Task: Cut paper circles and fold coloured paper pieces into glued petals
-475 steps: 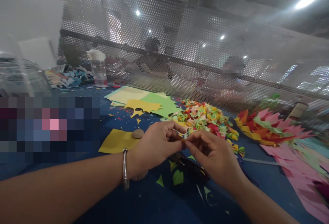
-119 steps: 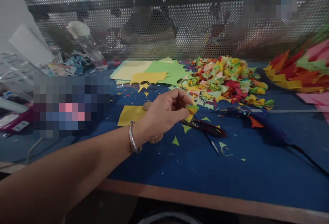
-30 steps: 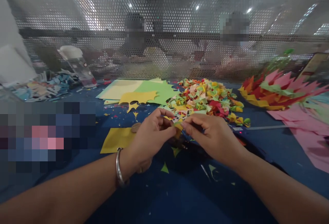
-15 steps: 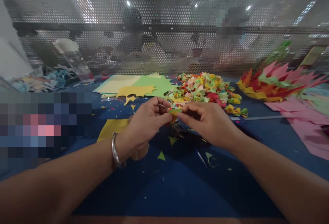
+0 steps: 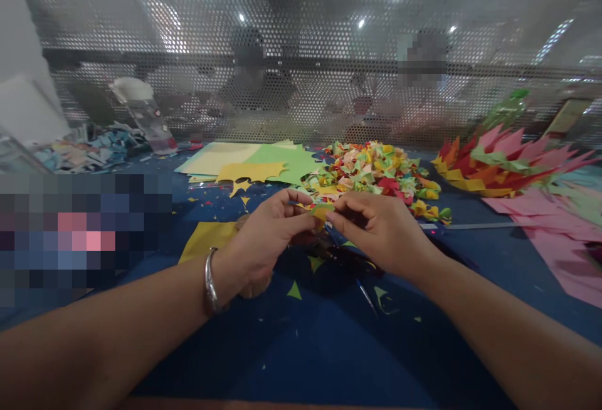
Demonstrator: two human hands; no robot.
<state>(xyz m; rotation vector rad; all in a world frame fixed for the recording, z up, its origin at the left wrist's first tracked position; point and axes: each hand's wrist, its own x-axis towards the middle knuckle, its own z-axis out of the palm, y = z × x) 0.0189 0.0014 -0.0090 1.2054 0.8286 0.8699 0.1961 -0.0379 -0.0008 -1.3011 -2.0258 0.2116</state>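
Observation:
Between my two hands is a small piece of yellow and green paper, pinched at its edges. My left hand, with a silver bangle at the wrist, closes thumb and fingers on the paper's left side. From the right, my right hand grips the other side with thumb and forefinger. Just beyond the hands lies a heap of small folded paper pieces in yellow, green, pink and red. A yellow sheet rests partly behind my left forearm. A green paper scrap lies on the blue tabletop nearer me.
Coloured paper sheets and a cut yellow sheet lie behind my left hand. At right stand spiky folded paper rows beside pink sheets. A pen lies near my right hand. A perforated screen closes the back.
The yellow and green paper between my fingers has turned slightly and shows more of its face. Both hands keep their pinch. The whole view has shifted a little downward.

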